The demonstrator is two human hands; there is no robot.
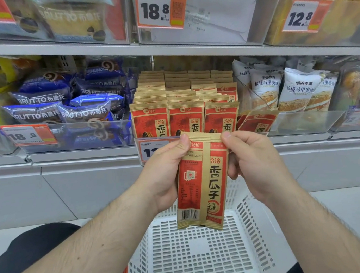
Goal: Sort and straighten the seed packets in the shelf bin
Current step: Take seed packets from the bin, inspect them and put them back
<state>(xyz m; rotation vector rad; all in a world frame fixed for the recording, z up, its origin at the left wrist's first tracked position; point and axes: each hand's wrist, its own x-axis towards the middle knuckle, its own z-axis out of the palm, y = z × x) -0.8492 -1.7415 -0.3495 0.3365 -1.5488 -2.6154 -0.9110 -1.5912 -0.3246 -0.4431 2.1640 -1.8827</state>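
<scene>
Seed packets (202, 182) sit pinched in both our hands, left hand (166, 171) and right hand (250, 163), being squared before, likely, sliding upright into the shelf bin (153, 141)

Both bare forearms reach forward and converge toward the middle. The left hand (166, 171) has its thumb pressed on the front of the held packets (202, 182) near their top left corner, fingers wrapped behind. The right hand (250, 163) pinches their top right corner, its other fingers curled along the right edge.
</scene>
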